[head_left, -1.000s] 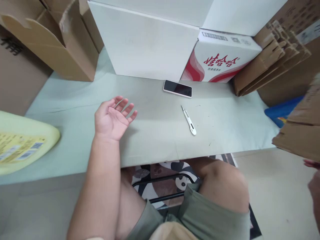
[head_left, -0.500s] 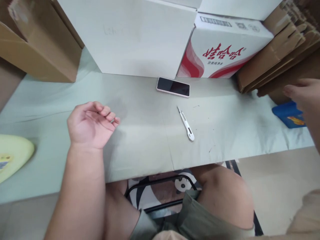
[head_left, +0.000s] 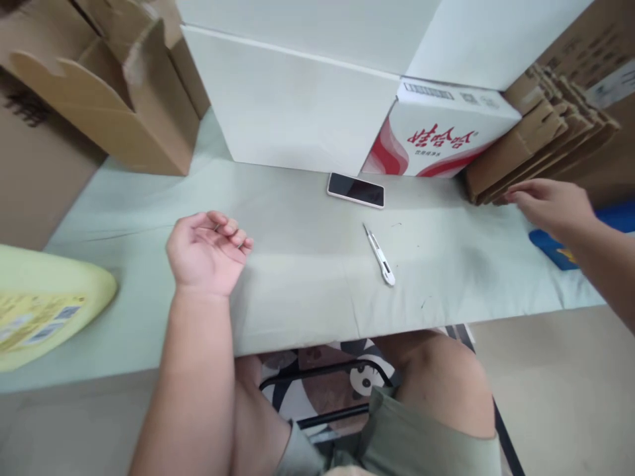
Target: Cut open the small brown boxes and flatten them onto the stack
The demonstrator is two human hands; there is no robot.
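Note:
My left hand (head_left: pixel 208 254) rests palm up over the cloth-covered table (head_left: pixel 292 291), its fingers loosely curled and apart, with nothing in it. On the right, my right hand (head_left: pixel 555 205) reaches leftward by the lower edge of the folded brown cardboard boxes (head_left: pixel 520 142). Its fingertips are drawn together; whether they pinch something or touch the cardboard I cannot tell. A white utility knife (head_left: pixel 380 256) lies on the cloth between my hands, its tip pointing away from me. Behind it lies a phone (head_left: pixel 356 190) with a dark screen, close to a large white box (head_left: pixel 297 106).
A white and red carton (head_left: pixel 441 135) stands at the back. An open brown cardboard box (head_left: pixel 149 125) is at the back left. A pale yellow bottle (head_left: pixel 54 291) lies at the left. A blue package (head_left: pixel 550 248) is beside my right forearm. The table's front edge runs above my knees.
My right hand has moved left, from above the blue package to the folded cardboard. My left hand keeps its loose curl. The view has shifted, showing more at the left and back.

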